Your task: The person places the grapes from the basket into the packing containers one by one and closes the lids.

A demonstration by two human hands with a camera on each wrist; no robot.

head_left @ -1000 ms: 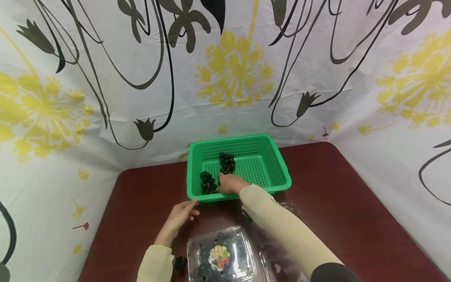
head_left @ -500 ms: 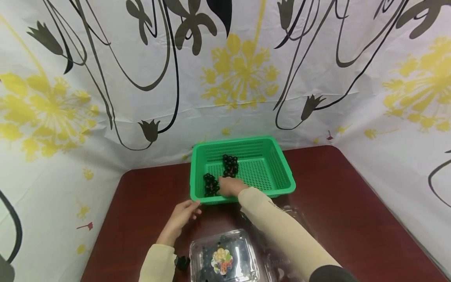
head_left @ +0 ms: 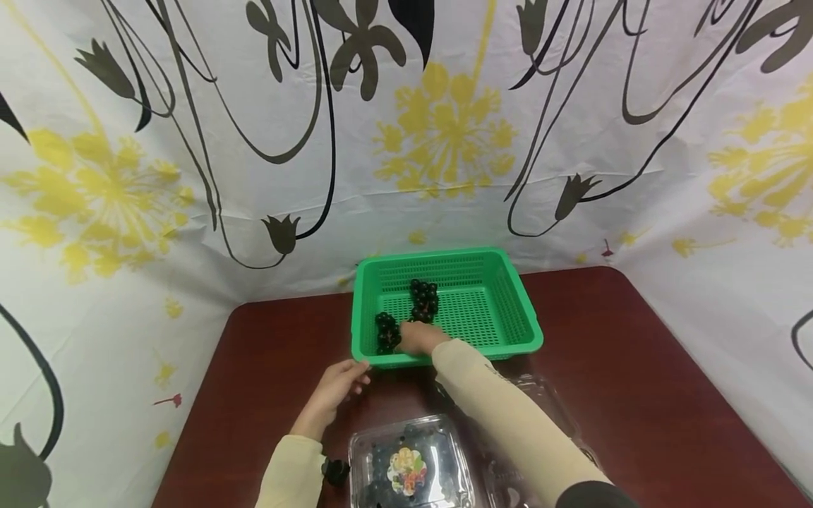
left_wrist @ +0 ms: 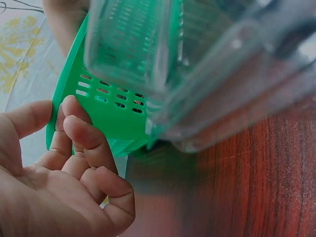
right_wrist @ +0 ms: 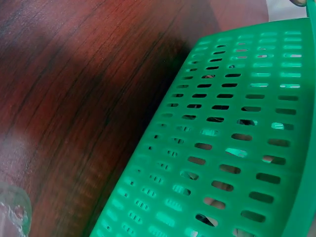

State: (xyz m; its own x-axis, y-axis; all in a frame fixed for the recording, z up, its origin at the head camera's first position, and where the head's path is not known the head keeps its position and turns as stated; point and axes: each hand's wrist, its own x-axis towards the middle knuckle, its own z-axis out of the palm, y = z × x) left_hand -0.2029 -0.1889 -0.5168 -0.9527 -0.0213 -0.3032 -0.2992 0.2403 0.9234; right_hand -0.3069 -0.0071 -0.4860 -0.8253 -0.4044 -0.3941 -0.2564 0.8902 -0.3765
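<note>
Two bunches of dark fruit (head_left: 424, 295) sit in the left part of a green basket (head_left: 532, 344) on the dark red worktop (head_left: 622, 395).
The right hand (head_left: 420, 339) is inside the basket, just beside the nearer bunch (head_left: 385, 333); its fingertips are hidden, so whether that grip holds fruit cannot be told. The left hand (head_left: 336, 389) has a narrow grip, thumb and finger pinching the rim at the basket's near left corner. The glossy round fruit is probably light, smooth and easily bruised or shed, so lifting a bunch by its stalk seems kindest. The slotted plastic basket looks light and slightly flexible, best held by its rim.
</note>
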